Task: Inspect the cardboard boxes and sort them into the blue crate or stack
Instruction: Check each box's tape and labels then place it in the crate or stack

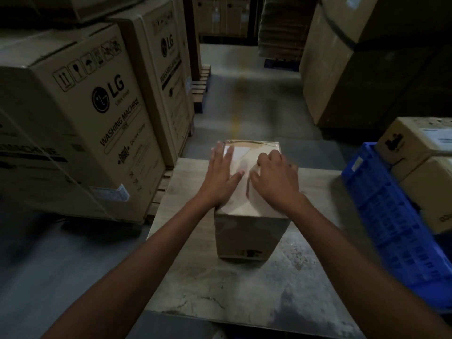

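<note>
The cardboard box [247, 231] stands upright at the centre of the desk [244, 289]. The left grip [220, 177] lies flat on its taped top, fingers straight and spread. The right grip [276, 179] rests beside it with fingers curled; whether they pinch anything cannot be determined. The blue crate [386, 216] sits at the desk's right edge.

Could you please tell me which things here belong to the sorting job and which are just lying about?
Job: cardboard box, left hand, right hand, table, blue crate, small boxes at the crate.
Lying about: LG washing machine cartons, wooden pallets, large cartons at the right.
</note>
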A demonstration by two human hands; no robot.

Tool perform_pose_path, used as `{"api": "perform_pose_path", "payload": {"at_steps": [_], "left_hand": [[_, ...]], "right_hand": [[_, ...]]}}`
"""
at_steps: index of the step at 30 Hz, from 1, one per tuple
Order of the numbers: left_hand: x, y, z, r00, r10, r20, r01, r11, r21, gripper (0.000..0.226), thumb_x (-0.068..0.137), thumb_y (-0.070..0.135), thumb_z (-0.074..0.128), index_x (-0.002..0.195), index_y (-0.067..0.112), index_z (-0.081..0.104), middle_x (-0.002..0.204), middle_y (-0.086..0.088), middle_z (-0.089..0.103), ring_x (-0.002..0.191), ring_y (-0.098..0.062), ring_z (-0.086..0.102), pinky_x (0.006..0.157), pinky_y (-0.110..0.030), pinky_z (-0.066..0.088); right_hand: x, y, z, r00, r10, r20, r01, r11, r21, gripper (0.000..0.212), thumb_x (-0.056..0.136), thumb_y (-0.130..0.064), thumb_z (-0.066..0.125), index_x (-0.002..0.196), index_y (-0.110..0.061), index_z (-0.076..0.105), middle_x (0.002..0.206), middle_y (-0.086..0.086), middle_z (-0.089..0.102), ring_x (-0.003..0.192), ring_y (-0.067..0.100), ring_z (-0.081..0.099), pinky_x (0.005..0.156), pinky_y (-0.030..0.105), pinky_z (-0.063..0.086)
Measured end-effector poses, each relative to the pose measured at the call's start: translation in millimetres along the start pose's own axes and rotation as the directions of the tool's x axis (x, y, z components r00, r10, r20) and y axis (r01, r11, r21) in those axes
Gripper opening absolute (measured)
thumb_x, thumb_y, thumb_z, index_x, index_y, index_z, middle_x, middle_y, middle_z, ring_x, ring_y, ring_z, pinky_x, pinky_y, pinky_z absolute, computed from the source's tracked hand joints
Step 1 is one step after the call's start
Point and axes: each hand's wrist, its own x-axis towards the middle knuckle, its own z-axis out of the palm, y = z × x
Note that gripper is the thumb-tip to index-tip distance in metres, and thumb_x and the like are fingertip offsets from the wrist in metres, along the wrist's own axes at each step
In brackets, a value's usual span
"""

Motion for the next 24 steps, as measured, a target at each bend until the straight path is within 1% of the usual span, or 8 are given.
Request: {"api": "perform_pose_path", "payload": {"at_steps": [2, 5, 8, 10, 13, 18, 21, 24], "left_hand": [[9, -4, 3, 0.988, -0.150, -0.039, 0.133, 0.950, -0.283, 0.064, 0.102, 0.032, 0.050, 0.158, 0.025, 0.020, 0.165, -0.005, 0.018, 0.153, -0.025, 0.012, 0.123, -0.040, 0.010], [14, -1, 7, 0.950, -0.313, 0.016, 0.268, 0.787, -0.556, 0.049, 0.096, 0.025, 0.055, 0.143, 0.028, 0.044, 0.136, 0.000, 0.057, 0.122, -0.023, 0.056, 0.106, -0.045, 0.045], [13, 11, 13, 0.953, -0.303, 0.018, 0.259, 0.783, -0.565, 0.047, 0.099, 0.023, 0.053, 0.144, 0.029, 0.043, 0.133, 0.002, 0.058, 0.115, -0.020, 0.058, 0.099, -0.041, 0.048], [17, 27, 19, 0.959, -0.282, 0.008, 0.229, 0.761, -0.607, 0.043, 0.101, 0.025, 0.051, 0.143, 0.026, 0.045, 0.132, 0.001, 0.059, 0.116, -0.019, 0.059, 0.099, -0.040, 0.048], [24, 56, 33, 0.971, -0.233, 0.048, 0.198, 0.682, -0.704, 0.042, 0.103, 0.045, 0.042, 0.138, 0.025, 0.052, 0.130, 0.001, 0.062, 0.115, -0.017, 0.061, 0.102, -0.043, 0.049], [33, 83, 73, 0.995, -0.100, 0.025, 0.098, 0.850, -0.518, 0.049, 0.104, 0.057, 0.028, 0.132, 0.033, 0.060, 0.128, 0.002, 0.065, 0.114, -0.014, 0.062, 0.103, -0.045, 0.048], [31, 89, 102, 0.998, -0.009, 0.056, 0.024, 0.963, -0.269, 0.047, 0.107, 0.042, 0.034, 0.146, 0.018, 0.049, 0.147, -0.007, 0.052, 0.133, -0.022, 0.048, 0.114, -0.045, 0.036], [26, 78, 132, 0.986, -0.007, 0.168, 0.011, 1.000, -0.021, 0.054, 0.107, 0.041, 0.035, 0.154, 0.015, 0.034, 0.160, -0.011, 0.034, 0.148, -0.025, 0.028, 0.122, -0.042, 0.020]], "right_hand": [[9, -4, 4, 0.999, -0.034, 0.020, 0.033, 0.999, 0.034, 0.048, 0.099, -0.045, 0.045, 0.141, -0.021, 0.045, 0.149, 0.009, 0.042, 0.137, 0.029, 0.039, 0.113, 0.053, 0.030], [8, -2, 18, 0.997, -0.082, 0.011, 0.081, 0.995, 0.059, 0.044, 0.101, -0.042, 0.041, 0.140, -0.021, 0.047, 0.153, 0.006, 0.042, 0.144, 0.025, 0.032, 0.119, 0.055, 0.018], [4, 15, 19, 0.993, -0.075, -0.094, 0.088, 0.985, 0.151, 0.040, 0.097, -0.043, 0.049, 0.129, -0.019, 0.058, 0.143, 0.005, 0.053, 0.135, 0.025, 0.045, 0.114, 0.054, 0.031], [-1, 30, 15, 0.961, -0.086, -0.262, 0.152, 0.958, 0.245, 0.033, 0.091, -0.039, 0.059, 0.113, -0.016, 0.066, 0.123, 0.007, 0.061, 0.110, 0.025, 0.058, 0.091, 0.043, 0.050], [-13, 59, 7, 0.925, -0.132, -0.355, 0.238, 0.932, 0.273, 0.026, 0.090, -0.038, 0.059, 0.097, -0.015, 0.068, 0.102, 0.004, 0.062, 0.088, 0.019, 0.056, 0.067, 0.030, 0.047], [-33, 125, 2, 0.950, 0.044, -0.309, 0.104, 0.890, 0.444, 0.026, 0.094, -0.048, 0.053, 0.093, -0.023, 0.061, 0.098, -0.005, 0.055, 0.087, 0.011, 0.051, 0.074, 0.028, 0.045], [-48, 158, -2, 0.951, 0.210, -0.227, -0.053, 0.834, 0.549, 0.030, 0.097, -0.055, 0.051, 0.096, -0.025, 0.058, 0.103, -0.003, 0.054, 0.089, 0.014, 0.054, 0.071, 0.026, 0.042], [-54, 190, -7, 0.933, 0.359, -0.017, -0.249, 0.681, 0.689, 0.039, 0.094, -0.058, 0.056, 0.110, -0.023, 0.058, 0.115, -0.001, 0.050, 0.099, 0.018, 0.056, 0.073, 0.027, 0.044]]}}
